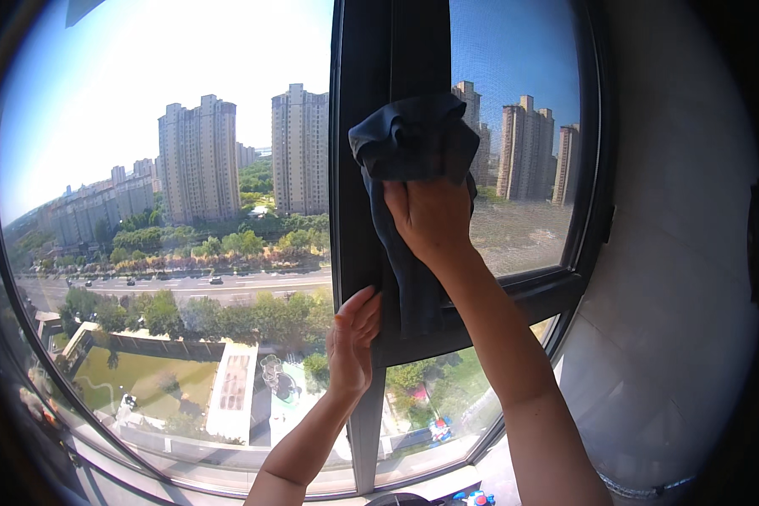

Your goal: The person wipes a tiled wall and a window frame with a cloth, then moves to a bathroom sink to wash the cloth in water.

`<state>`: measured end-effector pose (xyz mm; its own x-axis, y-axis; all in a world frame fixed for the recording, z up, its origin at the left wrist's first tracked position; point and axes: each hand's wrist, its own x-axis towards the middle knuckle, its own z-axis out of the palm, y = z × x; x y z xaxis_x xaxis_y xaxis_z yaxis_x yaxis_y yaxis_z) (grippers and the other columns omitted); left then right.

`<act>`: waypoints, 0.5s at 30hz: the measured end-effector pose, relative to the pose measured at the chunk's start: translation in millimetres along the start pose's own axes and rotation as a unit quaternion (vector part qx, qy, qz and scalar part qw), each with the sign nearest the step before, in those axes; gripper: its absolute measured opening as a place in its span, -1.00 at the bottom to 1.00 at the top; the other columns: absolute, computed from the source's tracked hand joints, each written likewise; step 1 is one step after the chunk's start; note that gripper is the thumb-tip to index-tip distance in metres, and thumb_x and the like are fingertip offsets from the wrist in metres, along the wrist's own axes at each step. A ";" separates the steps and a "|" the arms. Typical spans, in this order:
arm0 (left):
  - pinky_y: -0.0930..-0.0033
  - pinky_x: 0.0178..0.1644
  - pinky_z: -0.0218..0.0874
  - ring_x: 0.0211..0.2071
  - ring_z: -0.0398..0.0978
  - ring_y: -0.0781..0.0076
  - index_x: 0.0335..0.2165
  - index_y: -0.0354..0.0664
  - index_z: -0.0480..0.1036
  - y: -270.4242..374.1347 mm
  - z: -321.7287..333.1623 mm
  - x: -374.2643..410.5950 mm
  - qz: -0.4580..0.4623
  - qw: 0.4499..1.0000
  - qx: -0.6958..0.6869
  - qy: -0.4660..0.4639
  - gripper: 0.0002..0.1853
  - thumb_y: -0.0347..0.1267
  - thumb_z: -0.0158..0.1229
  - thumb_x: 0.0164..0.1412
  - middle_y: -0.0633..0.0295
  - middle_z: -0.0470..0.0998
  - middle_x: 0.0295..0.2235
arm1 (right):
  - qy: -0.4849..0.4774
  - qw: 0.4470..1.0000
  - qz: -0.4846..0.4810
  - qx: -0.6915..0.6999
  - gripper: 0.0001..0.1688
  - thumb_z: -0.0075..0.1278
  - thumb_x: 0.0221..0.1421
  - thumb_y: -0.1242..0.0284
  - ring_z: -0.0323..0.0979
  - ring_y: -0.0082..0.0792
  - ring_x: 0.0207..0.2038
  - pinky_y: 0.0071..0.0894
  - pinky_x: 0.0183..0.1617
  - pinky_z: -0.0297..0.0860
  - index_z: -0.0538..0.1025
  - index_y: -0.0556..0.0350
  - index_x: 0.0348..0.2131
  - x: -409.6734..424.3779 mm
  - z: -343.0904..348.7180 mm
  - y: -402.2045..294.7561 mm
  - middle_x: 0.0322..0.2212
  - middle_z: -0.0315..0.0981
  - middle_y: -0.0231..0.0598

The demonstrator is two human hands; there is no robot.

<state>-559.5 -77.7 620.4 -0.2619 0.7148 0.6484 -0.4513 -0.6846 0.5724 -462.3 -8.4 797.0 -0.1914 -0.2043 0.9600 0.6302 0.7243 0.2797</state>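
Note:
My right hand (433,218) grips a dark blue cloth (417,136) and presses it to the upright of a black window frame (360,240). Part of the cloth hangs down the frame below the wrist, and my fingers are mostly hidden in its folds. Lower and to the left, my left hand (354,335) rests against the same upright, fingers extended upward and no object seen in it. To the right of the cloth is a screened window panel (537,240); a large glass pane (240,253) lies to the left.
A grey wall (664,265) borders the window on the right. Below the screened panel sits a smaller lower pane (443,411). A red, white and blue object (477,498) stands near the sill at the bottom. Tall buildings (199,158) and a road show outside.

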 end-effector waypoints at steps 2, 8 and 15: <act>0.40 -0.03 0.03 -0.05 0.28 0.36 0.03 -0.31 0.14 -2.2 -1.7 4.1 0.017 0.999 -0.012 -0.033 -0.28 0.11 -0.36 0.19 0.06 0.32 -0.03 | -0.051 0.998 0.011 -0.044 -0.63 -0.06 -0.06 0.25 0.25 -0.03 -0.10 -0.05 -0.01 0.17 0.43 -0.08 -0.20 -53.6 -7.9 -21.1 -0.17 0.31 -0.14; 0.24 0.13 -0.01 0.00 0.26 0.26 0.01 -0.34 0.16 -7.8 -3.7 -0.6 -0.015 0.996 -0.077 -0.031 -0.25 0.12 -0.41 0.19 0.05 0.31 -0.03 | -0.258 0.952 0.152 0.065 -0.49 -0.05 -0.10 0.12 0.17 -0.22 0.05 -0.11 0.14 0.01 0.38 -0.17 -0.11 -180.2 -40.5 -68.7 -0.07 0.26 -0.26; 0.21 0.10 0.06 0.01 0.28 0.22 -0.02 -0.37 0.20 -5.9 -9.8 -1.7 0.085 0.984 -0.149 -0.055 -0.32 0.03 -0.45 0.24 0.01 0.35 -0.06 | -0.112 0.701 0.496 0.500 -0.42 -0.19 -0.04 0.02 0.19 -0.26 0.04 -0.07 0.15 0.02 0.32 -0.20 -0.04 -272.0 -23.7 1.9 -0.06 0.28 -0.32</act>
<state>-564.7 -73.5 611.0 -0.2699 0.5621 0.7818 -0.6430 -0.7096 0.2882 -391.2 32.9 536.7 -0.2172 0.7541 0.6198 -0.2849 0.5583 -0.7792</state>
